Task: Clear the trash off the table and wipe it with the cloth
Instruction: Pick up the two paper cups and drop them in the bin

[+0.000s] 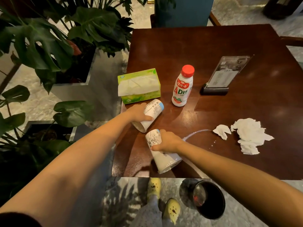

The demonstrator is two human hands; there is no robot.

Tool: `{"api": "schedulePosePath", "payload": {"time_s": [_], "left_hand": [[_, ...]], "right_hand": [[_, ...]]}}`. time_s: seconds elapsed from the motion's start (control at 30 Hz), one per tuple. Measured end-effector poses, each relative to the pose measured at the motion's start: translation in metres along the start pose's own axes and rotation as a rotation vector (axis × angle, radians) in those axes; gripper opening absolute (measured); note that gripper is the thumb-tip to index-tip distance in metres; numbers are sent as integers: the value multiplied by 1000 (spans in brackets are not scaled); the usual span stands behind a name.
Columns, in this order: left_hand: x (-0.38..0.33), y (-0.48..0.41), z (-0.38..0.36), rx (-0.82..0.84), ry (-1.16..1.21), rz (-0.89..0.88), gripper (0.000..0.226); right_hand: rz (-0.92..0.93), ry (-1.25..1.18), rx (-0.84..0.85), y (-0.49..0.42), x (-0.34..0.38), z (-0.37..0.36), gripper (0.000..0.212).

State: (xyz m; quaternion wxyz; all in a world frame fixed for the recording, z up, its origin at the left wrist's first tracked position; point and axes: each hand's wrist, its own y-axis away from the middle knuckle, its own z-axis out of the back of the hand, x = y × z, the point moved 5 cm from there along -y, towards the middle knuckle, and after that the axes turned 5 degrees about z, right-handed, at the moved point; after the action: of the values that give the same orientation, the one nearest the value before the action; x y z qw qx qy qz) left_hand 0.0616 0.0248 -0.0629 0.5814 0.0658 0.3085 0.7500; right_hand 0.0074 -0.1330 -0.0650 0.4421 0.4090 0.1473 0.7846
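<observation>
My left hand (139, 112) grips a white paper cup with a blue base (153, 110), lying tilted near the left edge of the dark wooden table (213, 46). My right hand (167, 141) grips a second white printed cup (161, 158), tipped with its mouth toward the table's near edge. A thin white spill (196, 132) runs right of that hand. Crumpled white tissues (249, 135) and a smaller tissue scrap (222, 131) lie at the right. A white drink bottle with a red cap (182, 86) stands mid-table. No cloth is in view.
A green tissue box (139, 86) sits at the table's left edge. A clear menu stand (224, 76) stands behind the bottle. A dark round bin (209, 199) is on the floor below the near edge. Large potted plants (49, 46) crowd the left; a blue chair (183, 12) is beyond.
</observation>
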Motion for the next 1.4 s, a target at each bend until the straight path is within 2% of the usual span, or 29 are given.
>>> {"api": "schedulePosePath", "payload": {"time_s": [0.1,0.2,0.4,0.5,0.7,0.87,1.07,1.3,1.4], "left_hand": [[-4,4,10,55,33,-32,62],[-14,12,25,130,21,-59,58],[-84,27,41,268,-233,-217,65],[-134,29,44,253,-267,-335,63],[-235,35,40,221,-305,-515,58],[-307,57,20,312,-274,-619,57],[-372,93,-20,332,-250,-697,55],[-396,120,-97,395,-181,-650,64],[-391,120,-137,430,-142,-580,65]], "right_hand": [[-16,-41,-53,5,-12,32,74],[-45,-32,-92,14,-27,65,76],[-131,26,-165,56,-71,124,81],[-176,-27,-218,88,-98,152,87],[-308,-123,-380,169,-157,176,79],[-422,-257,-530,242,-202,168,79],[-517,-414,-640,307,-246,135,77],[-592,-495,-782,346,-286,74,80],[-597,-564,-813,346,-305,38,73]]}}
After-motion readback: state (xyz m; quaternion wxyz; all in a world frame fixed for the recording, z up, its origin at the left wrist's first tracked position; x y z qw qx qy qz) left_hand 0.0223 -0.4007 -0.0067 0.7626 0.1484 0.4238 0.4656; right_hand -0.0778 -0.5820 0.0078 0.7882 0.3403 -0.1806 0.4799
